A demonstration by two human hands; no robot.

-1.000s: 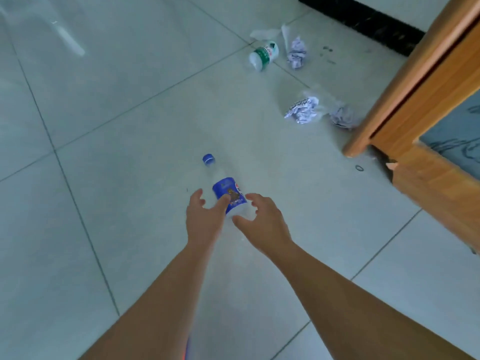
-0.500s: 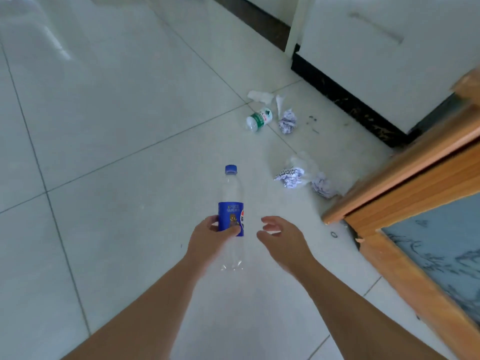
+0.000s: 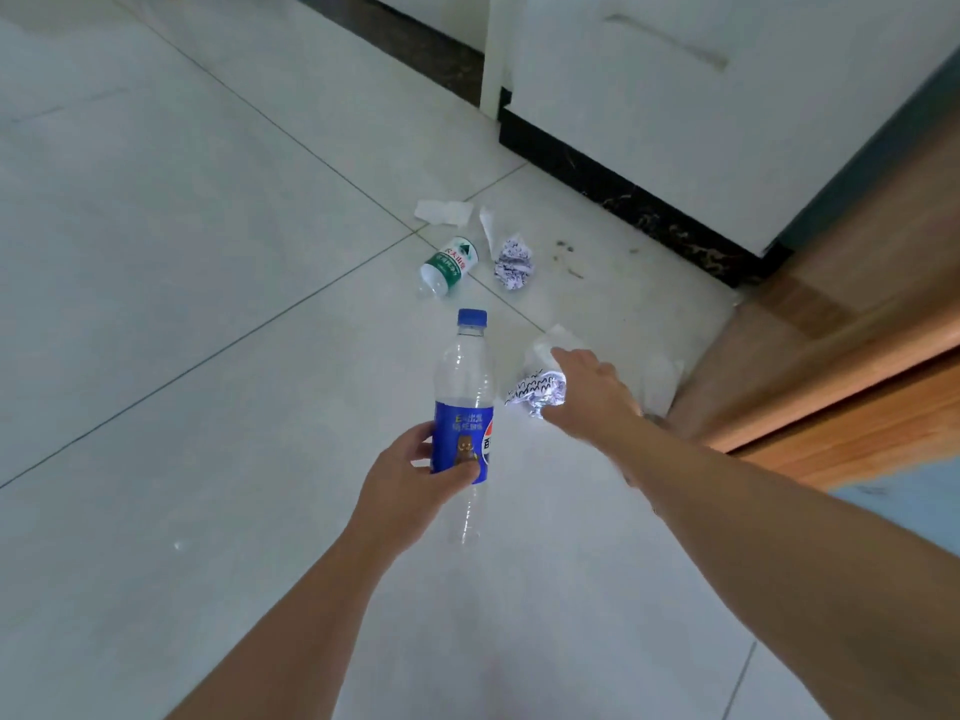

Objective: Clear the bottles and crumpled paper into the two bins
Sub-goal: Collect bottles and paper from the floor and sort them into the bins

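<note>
My left hand (image 3: pixel 415 472) grips a clear plastic bottle with a blue label and blue cap (image 3: pixel 464 397), held upright above the floor. My right hand (image 3: pixel 589 389) reaches out over a crumpled printed paper ball (image 3: pixel 535 394) on the floor, fingers spread and touching or just above it. Farther off lie a green-labelled bottle (image 3: pixel 448 265) on its side, another crumpled paper ball (image 3: pixel 513 265) and a flat white scrap (image 3: pixel 444 211). No bin is in view.
Pale floor tiles (image 3: pixel 182 304) spread to the left. A white cabinet with a dark plinth (image 3: pixel 649 122) stands at the back right. A wooden furniture frame (image 3: pixel 831 366) juts in from the right, with a clear plastic piece (image 3: pixel 662 379) beside it.
My left hand has lifted the blue bottle off the floor and stood it upright. My right hand has let go and moved right and forward onto the nearest paper ball.
</note>
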